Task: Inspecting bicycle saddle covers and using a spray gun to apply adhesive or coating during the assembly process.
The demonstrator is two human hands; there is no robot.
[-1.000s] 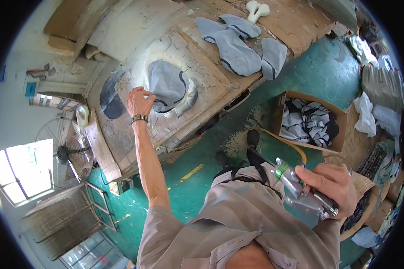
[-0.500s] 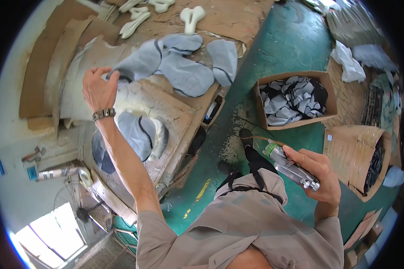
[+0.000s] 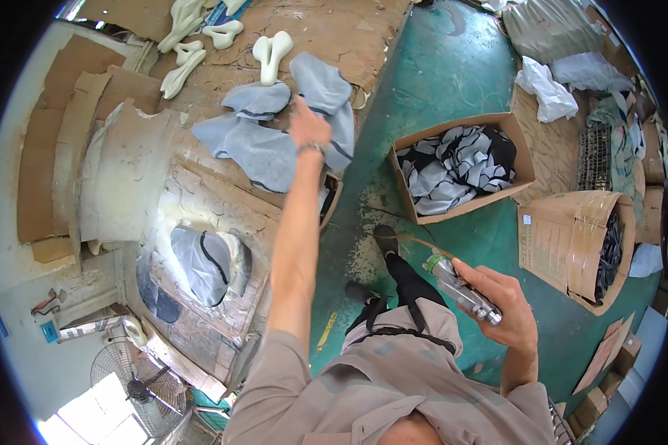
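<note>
Reaching far forward, the left hand (image 3: pixel 309 127) is resting on a pile of grey fabric pieces (image 3: pixel 274 141) on the counter (image 3: pixel 200 200), its grip closing on the edge of the topmost piece; the fingers themselves are mostly hidden behind the back of the hand, so how much cloth they are pinching is hard to make out. A watch band is sitting at that wrist. The fabric pile is spreading left and toward the person from this grip, its long axis running roughly from upper right to lower left. Just beyond the grip, white bone-shaped forms (image 3: pixel 271 53) are lying on the counter, their long axes pointing away from the person.

The right hand (image 3: pixel 497 308) is wrapping firmly around a metal spray gun (image 3: pixel 456 285), held low near the waist. The gun's long axis is lying diagonally, its green-tipped end pointing up and left of the grip, with a thin hose trailing off toward the floor. A cardboard box of black and white pieces (image 3: pixel 460 167) is standing beyond this hand.
</note>
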